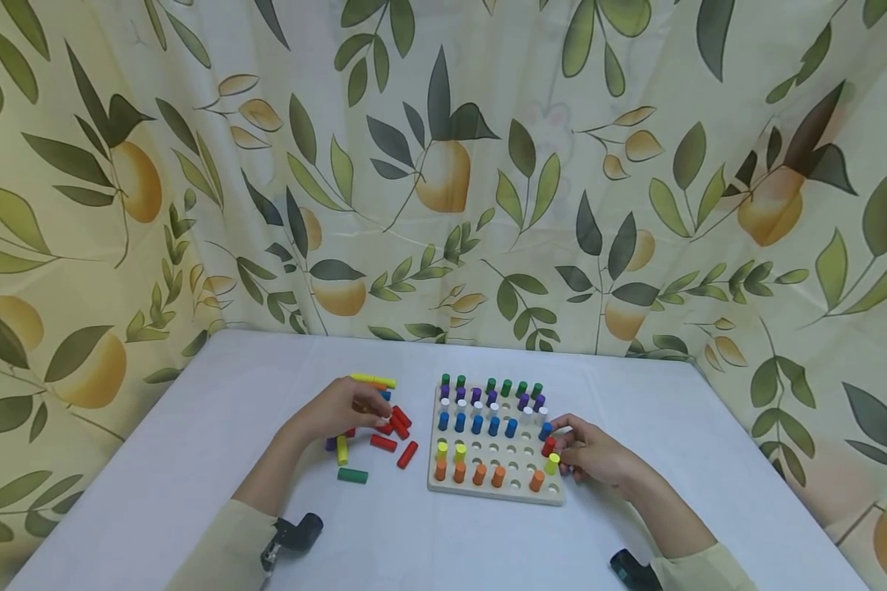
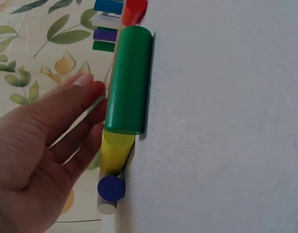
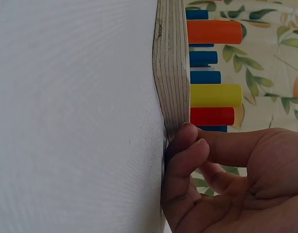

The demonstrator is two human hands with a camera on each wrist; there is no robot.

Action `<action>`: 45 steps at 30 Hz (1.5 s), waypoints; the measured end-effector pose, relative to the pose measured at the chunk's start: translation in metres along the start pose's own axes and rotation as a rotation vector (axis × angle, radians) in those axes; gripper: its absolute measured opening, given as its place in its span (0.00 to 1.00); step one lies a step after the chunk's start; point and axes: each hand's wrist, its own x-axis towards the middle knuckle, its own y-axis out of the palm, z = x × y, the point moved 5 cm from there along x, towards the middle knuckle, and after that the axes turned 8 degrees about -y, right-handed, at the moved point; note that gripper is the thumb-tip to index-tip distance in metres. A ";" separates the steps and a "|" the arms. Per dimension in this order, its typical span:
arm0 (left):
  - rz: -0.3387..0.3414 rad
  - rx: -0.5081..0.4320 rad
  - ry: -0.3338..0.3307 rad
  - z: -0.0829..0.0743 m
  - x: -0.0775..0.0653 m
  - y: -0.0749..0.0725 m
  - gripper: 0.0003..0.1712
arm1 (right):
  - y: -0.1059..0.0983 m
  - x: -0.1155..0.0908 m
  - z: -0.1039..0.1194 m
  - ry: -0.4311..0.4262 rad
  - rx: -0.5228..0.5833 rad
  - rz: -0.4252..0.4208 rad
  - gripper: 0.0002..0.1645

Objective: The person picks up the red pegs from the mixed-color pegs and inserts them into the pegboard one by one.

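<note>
The curtain, printed with leaves and fruit, stands at 12 o'clock; all clock positions are read in the head view from the centre of the pegboard. The white-covered desk supports all loose and mounted parts. The left sleeve enters at 8 o'clock, the right sleeve at 4 o'clock.

The pegboard lies flat on the desk. The right hand is at 3 o'clock: fingers bent, fingertips against the board's edge. Whether it clamps the edge cannot be told. The left hand is at 9 o'clock, over the loose pegs: fingers partly bent and slightly spread. Red shows at its fingertips in the left wrist view; whether a peg is gripped cannot be told.

Black wrist cameras are located at 8 and 4 o'clock.

Mounted pegs stand upright in rows. From 12 to 6 o'clock: green pegs, purple pegs, white pegs, blue pegs, yellow pegs, orange pegs. One upright red peg stands at 3 o'clock, near the right hand's fingers.

Loose pegs: several red cylinders lie at 9 o'clock; a green cylinder lies between 8 and 9 o'clock.
</note>
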 end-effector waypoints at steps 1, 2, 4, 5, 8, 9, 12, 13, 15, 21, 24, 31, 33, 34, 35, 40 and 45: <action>-0.005 0.001 -0.001 0.001 0.001 0.000 0.07 | 0.000 0.000 0.000 -0.002 -0.001 -0.001 0.23; -0.010 0.003 -0.002 0.002 0.001 0.000 0.07 | 0.000 0.000 0.000 -0.003 -0.002 -0.002 0.23; -0.015 0.004 -0.005 0.005 0.002 0.001 0.08 | -0.001 -0.001 0.000 0.000 -0.002 -0.007 0.22; -0.018 0.007 -0.004 0.006 0.002 0.001 0.08 | -0.001 -0.001 0.000 0.000 -0.001 -0.007 0.22; -0.021 0.013 0.003 0.008 0.004 0.003 0.08 | -0.001 -0.002 0.000 0.006 0.005 -0.014 0.22; -0.021 0.015 0.006 0.009 0.004 0.003 0.08 | -0.001 -0.002 0.001 -0.002 0.000 -0.010 0.22; -0.028 0.021 0.001 0.009 0.004 0.003 0.08 | -0.001 -0.002 0.002 -0.012 -0.006 -0.007 0.23; -0.031 0.026 -0.002 0.010 0.004 0.004 0.08 | -0.001 -0.002 0.001 -0.016 -0.009 -0.004 0.23; -0.031 0.030 -0.002 0.010 0.004 0.004 0.08 | -0.001 -0.001 0.001 -0.016 -0.012 -0.009 0.24; -0.013 0.024 -0.021 0.013 -0.001 0.007 0.08 | 0.002 0.003 -0.002 -0.007 -0.018 -0.018 0.24; -0.018 0.016 -0.034 0.015 -0.003 0.005 0.08 | 0.005 0.004 -0.001 -0.012 -0.015 -0.017 0.24; -0.017 0.036 -0.007 0.015 -0.003 0.005 0.09 | 0.007 0.002 -0.001 -0.015 0.002 -0.022 0.24; -0.011 0.033 -0.006 0.015 -0.002 0.006 0.09 | 0.006 0.001 -0.002 -0.009 0.007 -0.030 0.24; -0.007 0.029 -0.008 0.015 -0.001 0.007 0.09 | 0.006 0.001 -0.002 -0.009 0.009 -0.029 0.25; -0.004 0.027 -0.009 0.015 -0.001 0.007 0.09 | 0.006 0.001 -0.003 -0.009 0.009 -0.030 0.25; 0.005 0.056 -0.001 0.013 -0.001 0.010 0.10 | 0.004 0.000 -0.004 -0.009 0.007 -0.022 0.25; 0.005 0.095 0.031 0.010 0.002 0.013 0.11 | 0.001 0.000 -0.003 -0.010 -0.018 -0.028 0.24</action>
